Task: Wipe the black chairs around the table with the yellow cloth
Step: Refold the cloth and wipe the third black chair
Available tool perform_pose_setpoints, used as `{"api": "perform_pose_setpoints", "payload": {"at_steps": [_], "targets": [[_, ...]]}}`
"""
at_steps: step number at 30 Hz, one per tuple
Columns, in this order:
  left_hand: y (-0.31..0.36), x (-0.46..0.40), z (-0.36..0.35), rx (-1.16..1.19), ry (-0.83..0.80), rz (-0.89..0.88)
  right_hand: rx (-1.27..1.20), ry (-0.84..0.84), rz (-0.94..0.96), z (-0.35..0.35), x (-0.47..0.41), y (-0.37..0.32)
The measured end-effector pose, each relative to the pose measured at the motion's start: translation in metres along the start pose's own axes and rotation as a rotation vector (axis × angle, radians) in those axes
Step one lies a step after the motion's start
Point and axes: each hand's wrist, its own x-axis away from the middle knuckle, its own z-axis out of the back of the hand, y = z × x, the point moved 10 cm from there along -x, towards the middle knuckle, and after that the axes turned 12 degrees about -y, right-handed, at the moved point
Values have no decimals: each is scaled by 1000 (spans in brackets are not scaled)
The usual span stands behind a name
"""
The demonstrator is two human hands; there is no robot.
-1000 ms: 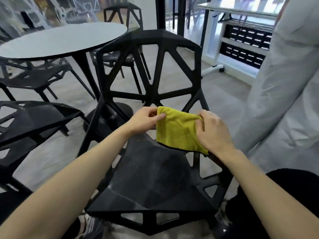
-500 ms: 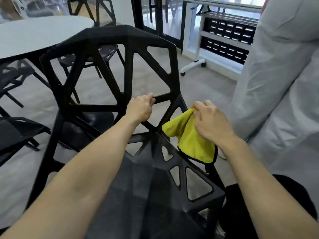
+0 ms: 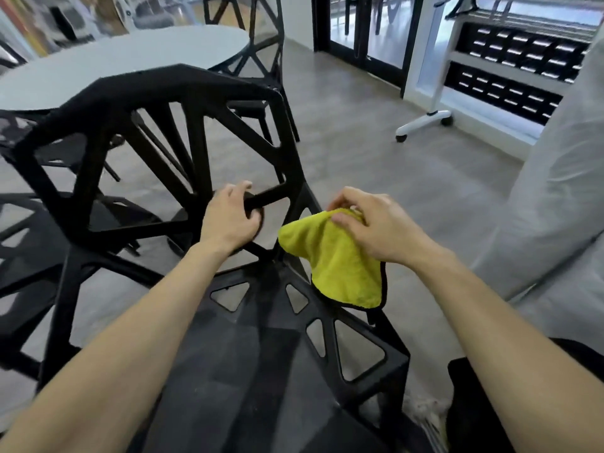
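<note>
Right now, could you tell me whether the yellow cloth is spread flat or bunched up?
Bunched up: the right hand pinches the yellow cloth at its top, so it hangs in loose folds beside the black chair.

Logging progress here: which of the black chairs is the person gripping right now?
The nearest chair: the left hand grips its backrest strut, and the yellow cloth hangs beside it.
</note>
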Motion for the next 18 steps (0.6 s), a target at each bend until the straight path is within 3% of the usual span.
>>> {"api": "perform_pose_setpoints", "payload": {"at_steps": [2,5,6,7,9,11,13,16,18], "targets": [[30,28,10,54,-17,-198,-2,-36,30,-6,-4,-10],[68,55,-26,270,-478,-325,-4,-93,44,-9,-8,-20],[72,54,-34,336,-564,-327,3,-100,48,-4,-10,-23],[77,47,-33,400,-545,-329,21,-88,60,4,-14,-25],[75,13,-12,465,-334,-279,105,43,20,34,-34,-10],[66,-19,11,398,-132,-195,280,156,-190,53,-62,24],[58,-37,20,247,-38,-145,251,112,-441,35,-79,58],[39,-40,-6,116,-144,-106,-24,-59,-503,-54,-77,61],[22,-38,-36,25,-248,-80,-131,19,-507,-80,-68,59]]}}
